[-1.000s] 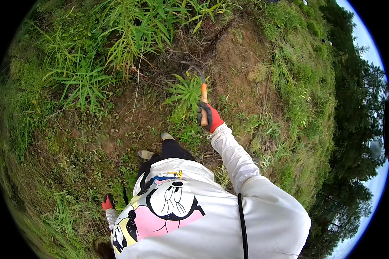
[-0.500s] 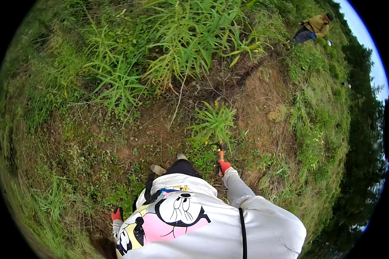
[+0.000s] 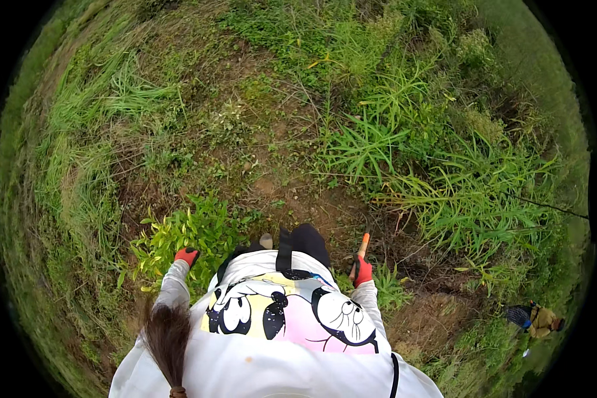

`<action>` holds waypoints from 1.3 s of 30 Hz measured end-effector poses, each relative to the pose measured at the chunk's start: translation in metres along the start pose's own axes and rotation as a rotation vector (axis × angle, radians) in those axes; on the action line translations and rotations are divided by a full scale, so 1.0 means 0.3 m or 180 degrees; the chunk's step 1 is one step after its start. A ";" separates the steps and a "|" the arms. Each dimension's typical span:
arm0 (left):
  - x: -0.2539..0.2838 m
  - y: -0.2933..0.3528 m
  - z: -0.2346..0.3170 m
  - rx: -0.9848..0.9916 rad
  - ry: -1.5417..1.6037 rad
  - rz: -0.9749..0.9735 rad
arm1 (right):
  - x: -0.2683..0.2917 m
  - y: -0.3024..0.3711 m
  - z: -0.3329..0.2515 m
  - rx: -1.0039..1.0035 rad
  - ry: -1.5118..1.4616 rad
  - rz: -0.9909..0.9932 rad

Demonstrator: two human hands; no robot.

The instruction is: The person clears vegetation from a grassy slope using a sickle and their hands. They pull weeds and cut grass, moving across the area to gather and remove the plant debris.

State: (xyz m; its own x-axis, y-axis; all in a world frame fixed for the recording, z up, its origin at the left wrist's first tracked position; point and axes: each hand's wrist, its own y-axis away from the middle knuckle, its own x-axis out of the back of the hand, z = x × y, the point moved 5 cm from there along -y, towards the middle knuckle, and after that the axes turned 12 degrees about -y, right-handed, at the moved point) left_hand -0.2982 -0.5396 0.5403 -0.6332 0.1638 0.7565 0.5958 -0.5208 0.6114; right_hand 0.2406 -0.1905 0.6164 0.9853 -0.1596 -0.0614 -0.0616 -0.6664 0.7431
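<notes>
My right hand point(image 3: 361, 272), in a red and dark work glove, is closed around the orange handle of a sickle point(image 3: 364, 245). The handle points away from me, and its dark, thin blade is hard to make out against the soil and dry stems. On the other side, my left hand point(image 3: 187, 256), gloved alike, is curled closed, with nothing visible in it. It hangs over the edge of a leafy yellow-green shrub point(image 3: 202, 229); I cannot tell whether it touches the leaves. A low green plant point(image 3: 391, 290) stands beside my right hand.
Tall long-leaved weeds point(image 3: 471, 205) grow at the right, with dry twigs below them. Flattened grass point(image 3: 136, 96) lies at the far left. Brown soil point(image 3: 312, 199) shows ahead of my feet. Another person point(image 3: 540, 320) in a tan top is at the right edge.
The view has swung left, so the weeds and the other person appear farther right and lower. My left hand has come up beside the shrub. My right hand still holds the sickle, now away from the low plant.
</notes>
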 end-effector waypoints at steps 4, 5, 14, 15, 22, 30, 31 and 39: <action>-0.110 0.015 -0.162 0.0498 0.0376 -0.0160 | -0.094 -0.062 0.023 -0.0209 0.0263 -0.0172; -0.144 -0.006 -0.154 0.0506 0.0426 -0.0206 | -0.065 -0.122 0.046 -0.0199 0.0283 -0.0362; -0.171 -0.208 -0.052 0.0239 0.0089 -0.0308 | -0.027 -0.297 0.019 0.0065 0.3381 -0.0431; -0.153 -0.266 -0.012 0.0093 -0.0149 -0.0312 | -0.002 -0.353 0.028 0.0089 0.3421 -0.0602; 0.211 -0.496 0.256 0.0159 0.0666 0.0016 | -0.246 -0.496 -0.131 -0.0030 0.3493 -0.0124; 0.584 -0.607 0.544 0.0077 0.1005 0.0373 | -0.774 -0.445 -0.512 0.0158 0.2052 -0.0638; 0.589 -0.615 0.523 0.0141 0.0919 0.0372 | -0.802 -0.475 -0.502 -0.0231 0.1650 -0.0611; 0.569 -0.633 0.255 0.1037 0.0229 0.0088 | -0.971 -0.632 -0.441 0.0101 0.3430 -0.0693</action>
State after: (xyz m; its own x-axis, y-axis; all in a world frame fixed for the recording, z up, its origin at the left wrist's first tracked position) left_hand -0.4817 -0.3486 0.5711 -0.6409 0.0877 0.7626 0.7325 -0.2270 0.6418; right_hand -0.0137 0.0785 0.5816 0.5973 0.6730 0.4364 0.1416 -0.6240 0.7685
